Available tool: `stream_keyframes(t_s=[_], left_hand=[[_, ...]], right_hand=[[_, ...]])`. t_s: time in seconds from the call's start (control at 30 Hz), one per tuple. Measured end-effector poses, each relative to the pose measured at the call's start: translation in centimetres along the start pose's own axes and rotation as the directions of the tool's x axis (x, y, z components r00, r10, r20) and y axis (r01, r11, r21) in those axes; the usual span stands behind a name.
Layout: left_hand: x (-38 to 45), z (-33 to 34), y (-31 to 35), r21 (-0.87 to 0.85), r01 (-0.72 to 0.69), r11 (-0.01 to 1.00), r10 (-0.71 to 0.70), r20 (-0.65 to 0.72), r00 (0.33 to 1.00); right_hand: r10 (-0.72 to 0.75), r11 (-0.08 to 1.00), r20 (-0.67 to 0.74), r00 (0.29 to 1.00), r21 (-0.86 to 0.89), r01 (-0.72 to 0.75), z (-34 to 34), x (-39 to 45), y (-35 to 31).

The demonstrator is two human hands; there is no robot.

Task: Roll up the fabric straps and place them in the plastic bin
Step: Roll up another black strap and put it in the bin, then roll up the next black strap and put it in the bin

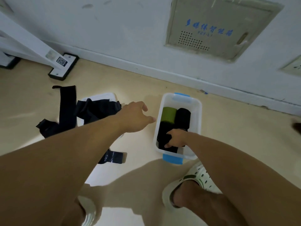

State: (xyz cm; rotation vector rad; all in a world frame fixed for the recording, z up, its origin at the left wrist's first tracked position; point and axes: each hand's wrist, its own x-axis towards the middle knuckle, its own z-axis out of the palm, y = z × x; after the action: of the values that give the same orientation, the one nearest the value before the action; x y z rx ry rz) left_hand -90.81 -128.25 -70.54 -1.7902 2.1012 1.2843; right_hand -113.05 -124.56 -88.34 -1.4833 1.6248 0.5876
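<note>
A white plastic bin (197, 111) with blue handles stands on the floor near the wall. Inside lie a green rolled strap (169, 114) and a black rolled strap (183, 117) at the far end. My right hand (176, 138) is inside the bin's near end, shut on another black rolled strap (164, 138). My left hand (135, 116) hovers open above the floor just left of the bin, fingers spread, holding nothing. A heap of loose black straps (91, 111) lies over a white lid to the left, and one long black strap (67, 105) trails across the floor.
A small black strap piece (113, 157) lies beside my left forearm. A white furniture leg with a black-edged base plate (63, 66) stands at the back left. The wall and its baseboard run close behind the bin. My foot in a white clog (187, 190) is just before the bin.
</note>
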Motion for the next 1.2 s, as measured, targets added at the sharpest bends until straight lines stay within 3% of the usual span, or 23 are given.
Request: stream_keyframes(t_s=[0.13,0.33,0.47,0.6,0.7,0.8,0.97,1.2], left_hand=[[0.1,0.2,0.0,0.024,-0.002,1.000,0.001,0.019,1.000],[-0.2,-0.1,-0.3,0.017,0.004,1.000,-0.004,0.016,1.000],[-0.5,-0.1,-0.3,0.013,-0.003,1.000,0.003,0.014,1.000],[-0.7,-0.1,-0.3,0.011,-0.004,1.000,0.004,0.027,1.000],[-0.9,-0.2,-0.5,0.007,-0.003,1.000,0.003,0.036,0.999],[-0.9,-0.4,-0.8,0.006,0.000,1.000,-0.001,0.058,0.998],[-0.9,-0.8,-1.4,-0.012,0.014,1.000,-0.013,0.081,0.997],[-1.9,-2.2,-2.3,-0.016,0.026,1.000,-0.025,0.055,0.998]], right_hand=[[-0.011,1.000,0.028,1.000,-0.029,0.012,-0.6,0.2,-0.3],[-0.048,0.997,-0.012,0.999,0.067,0.049,0.4,-0.1,0.0],[-0.102,0.985,-0.102,0.989,-0.150,0.086,1.6,-0.2,0.1],[-0.088,0.921,-0.155,0.984,-0.390,0.021,2.1,-0.2,-1.1],[-0.069,0.951,-0.124,0.990,-0.309,0.027,2.2,0.2,-1.5],[-0.039,0.974,-0.189,0.981,-0.228,-0.005,1.3,-0.1,-1.1],[-0.044,0.956,-0.279,0.959,-0.289,-0.041,2.0,-0.4,-1.3],[0.029,0.955,-0.121,0.992,-0.290,-0.063,-1.7,-0.6,-3.1]])
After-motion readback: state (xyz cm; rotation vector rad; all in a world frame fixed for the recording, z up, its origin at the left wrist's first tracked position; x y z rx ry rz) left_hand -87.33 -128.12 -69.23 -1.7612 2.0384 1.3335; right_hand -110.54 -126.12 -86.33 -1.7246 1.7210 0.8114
